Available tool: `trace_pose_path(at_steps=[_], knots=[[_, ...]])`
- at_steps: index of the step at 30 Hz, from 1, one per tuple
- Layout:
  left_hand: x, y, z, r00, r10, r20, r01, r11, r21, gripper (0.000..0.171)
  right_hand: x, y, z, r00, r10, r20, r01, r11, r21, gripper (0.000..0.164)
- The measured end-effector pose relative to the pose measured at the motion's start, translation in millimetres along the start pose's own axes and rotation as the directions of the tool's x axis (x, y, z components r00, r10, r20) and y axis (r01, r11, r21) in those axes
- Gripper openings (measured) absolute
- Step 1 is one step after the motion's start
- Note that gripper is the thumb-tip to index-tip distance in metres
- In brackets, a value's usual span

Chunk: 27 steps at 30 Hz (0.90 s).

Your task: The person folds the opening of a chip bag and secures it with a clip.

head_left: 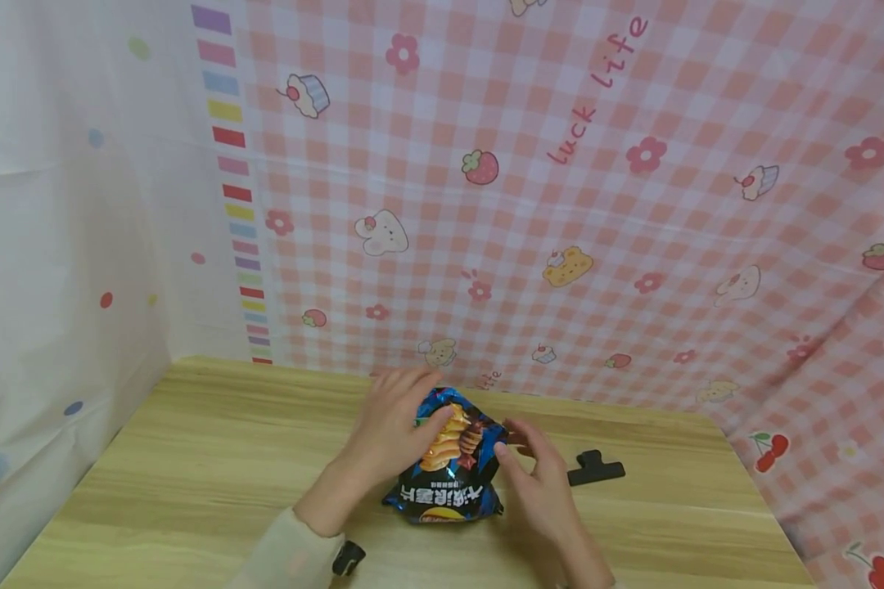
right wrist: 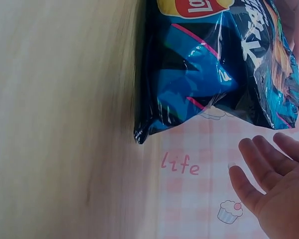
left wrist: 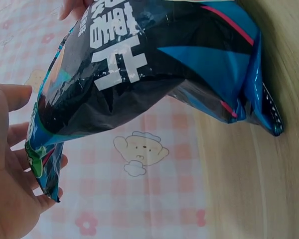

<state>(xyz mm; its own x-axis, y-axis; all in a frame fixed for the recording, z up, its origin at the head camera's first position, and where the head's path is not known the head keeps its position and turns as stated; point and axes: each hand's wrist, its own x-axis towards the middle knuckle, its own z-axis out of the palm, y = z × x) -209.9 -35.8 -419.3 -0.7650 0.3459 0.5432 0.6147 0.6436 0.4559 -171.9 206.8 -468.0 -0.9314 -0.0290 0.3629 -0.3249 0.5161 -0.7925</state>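
A blue and black bag of potato chips (head_left: 449, 470) stands on the table, its printed front facing me with the lettering upside down. My left hand (head_left: 394, 421) is at its upper left corner. In the left wrist view, the left fingers reach behind that corner while the thumb (left wrist: 15, 95) stands off to the side, clear of the bag. My right hand (head_left: 541, 483) is beside the bag's right edge. Its fingers (right wrist: 261, 162) are loosely spread near the upper corner in the right wrist view, with nothing gripped.
To the right of my right hand lies a black clip (head_left: 597, 469) on the wooden table (head_left: 214, 483). A small black piece (head_left: 349, 558) shows beside my left sleeve. Behind the table hangs a pink checked cloth (head_left: 427, 188), and a white one (head_left: 66, 245) hangs at the left.
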Motion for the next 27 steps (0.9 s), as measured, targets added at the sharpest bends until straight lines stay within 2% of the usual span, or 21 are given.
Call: trace_pose_path(at_steps=[14,27], knots=[[-0.1,-0.8,6.1,0.999,0.02,-0.029,-0.021,0.999,-0.034,0.043,-1.0,-4.8,2.3,0.995,0.101,-0.008,-0.1,0.995,0.015,0.029],[-3.0,1.0,9.6,0.995,0.046,-0.092,-0.052,0.996,-0.067,0.037,-2.6,-6.8,2.2,0.992,0.122,-0.029,-0.119,0.99,0.076,0.025]])
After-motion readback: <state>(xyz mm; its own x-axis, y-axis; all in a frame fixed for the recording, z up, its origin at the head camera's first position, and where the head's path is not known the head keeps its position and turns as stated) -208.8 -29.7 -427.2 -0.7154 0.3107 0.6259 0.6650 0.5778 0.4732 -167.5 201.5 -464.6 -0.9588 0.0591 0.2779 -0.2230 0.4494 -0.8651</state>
